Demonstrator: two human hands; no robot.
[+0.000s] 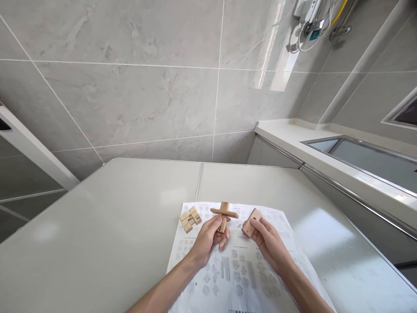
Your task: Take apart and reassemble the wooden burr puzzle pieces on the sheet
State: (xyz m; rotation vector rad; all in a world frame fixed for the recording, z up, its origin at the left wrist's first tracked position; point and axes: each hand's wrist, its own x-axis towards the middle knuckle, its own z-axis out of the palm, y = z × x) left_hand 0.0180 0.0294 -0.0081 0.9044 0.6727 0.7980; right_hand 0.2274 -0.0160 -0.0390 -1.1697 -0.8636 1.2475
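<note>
Two crossed wooden puzzle pieces (224, 213) are pinched in my left hand (208, 237), above a printed instruction sheet (224, 256). The crosspiece lies roughly level, and the other piece points away from me. My right hand (265, 237) grips a flat, pale wooden block (252, 222) between thumb and fingers, apart from the crossed pieces. Small dark marks show on the wood. Left of my left hand, a small interlocked wooden puzzle (190, 219) rests on the sheet's far left corner. My fingers hide parts of the held pieces.
The sheet lies on a pale table (114, 234) with a seam across its top. Beyond is a grey tiled wall (130, 100). To the right runs a white counter (286, 130) with a sink (368, 156). Hoses and a metal tap fitting (340, 31) hang upper right.
</note>
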